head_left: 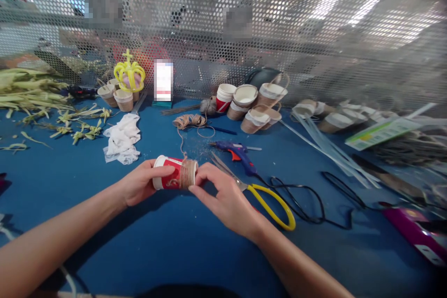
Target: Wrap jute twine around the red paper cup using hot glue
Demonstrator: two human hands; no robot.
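Observation:
My left hand (141, 181) is closed round a red and white paper cup (168, 181) lying on its side in the air, low over the table. Jute twine (187, 174) is wound in several turns about the cup's right end. From these turns the twine runs up to a loose hank (190, 121) on the table. The fingers of my right hand (223, 193) pinch at the cup's right rim, thumb on the near side; some fingertips are hidden behind the rim. Just right of this hand lie large yellow-handled scissors (274, 205).
A blue hot glue gun (240, 156) with a black cord lies beyond the scissors. Several paper cups (254, 118), some twine-covered, stand behind it. Crumpled white cloth (123, 139), green stalks (31, 86), clear glue sticks (324, 144) and a yellow crown (129, 74) lie around. Perforated metal panel (202, 46) backs the table.

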